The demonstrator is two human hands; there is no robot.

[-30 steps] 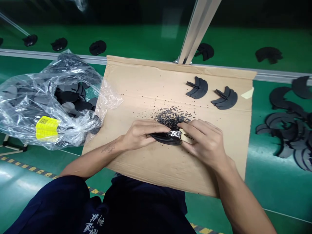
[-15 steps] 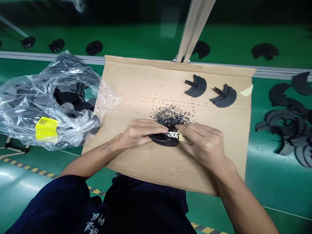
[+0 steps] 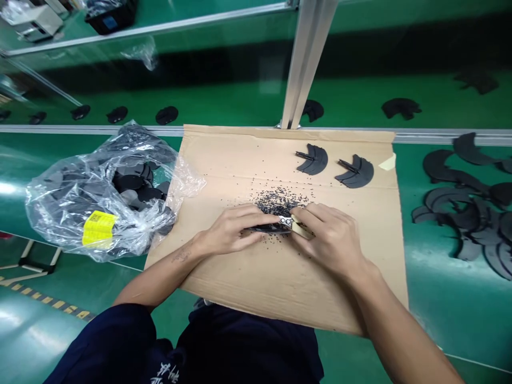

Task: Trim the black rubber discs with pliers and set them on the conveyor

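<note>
My left hand (image 3: 231,230) is closed on a flat black curved plastic part (image 3: 267,229), held edge-on just above a sheet of cardboard (image 3: 240,160). My right hand (image 3: 328,237) grips small cutters (image 3: 292,222) with a metal head and pale handles, their tip against the part's right end. A heap of tiny black trimmings (image 3: 277,201) lies on the cardboard just beyond my hands. Two fan-shaped stacks of black parts (image 3: 314,160) (image 3: 357,172) rest at the cardboard's far right.
A clear plastic bag (image 3: 104,197) of black parts with a yellow label sits to the left. Several loose black parts (image 3: 464,202) lie on the green surface at the right, more beyond a metal rail (image 3: 100,129). An upright aluminium post (image 3: 306,58) rises behind the cardboard.
The view has tilted up and shows more of the far surface. My hands stay together; the black part now lies flatter and thinner in view.
</note>
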